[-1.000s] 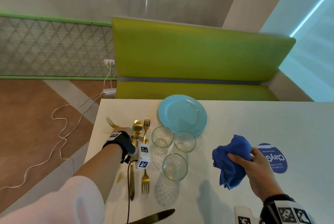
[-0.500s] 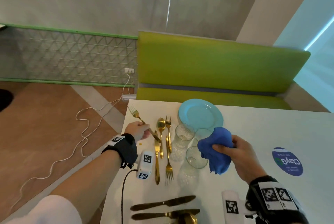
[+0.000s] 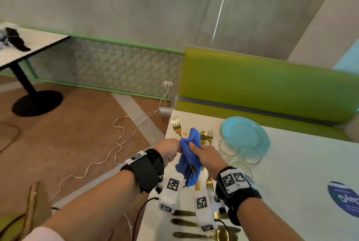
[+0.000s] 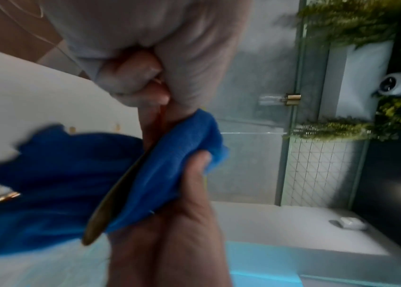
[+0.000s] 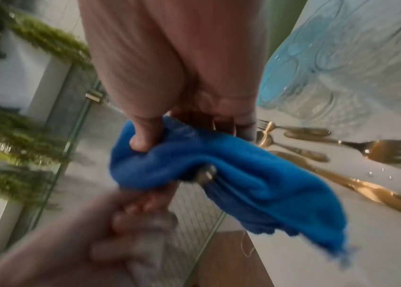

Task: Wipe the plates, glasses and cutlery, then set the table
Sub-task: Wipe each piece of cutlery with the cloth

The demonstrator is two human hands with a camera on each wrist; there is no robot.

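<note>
While your left hand (image 3: pixel 168 150) now holds a gold knife (image 4: pixel 111 196) lifted off the tabletop (image 3: pixel 303 165), your right hand (image 3: pixel 206 156) has swung in from 3 o'clock and pinches the blue cloth (image 3: pixel 189 155) around its blade. Wiping the cutlery is under way! Forks (image 3: pixel 209 136), glasses (image 3: pixel 229 146) and the plate (image 3: pixel 245 134) wait at 1 o'clock. At 4 o'clock a blue sticker (image 3: pixel 344 201) reads "Clay", upside down, the rest unclear.

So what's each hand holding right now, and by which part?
The left hand grips a gold knife by its handle end. The right hand holds the blue cloth bunched around the blade.
</note>
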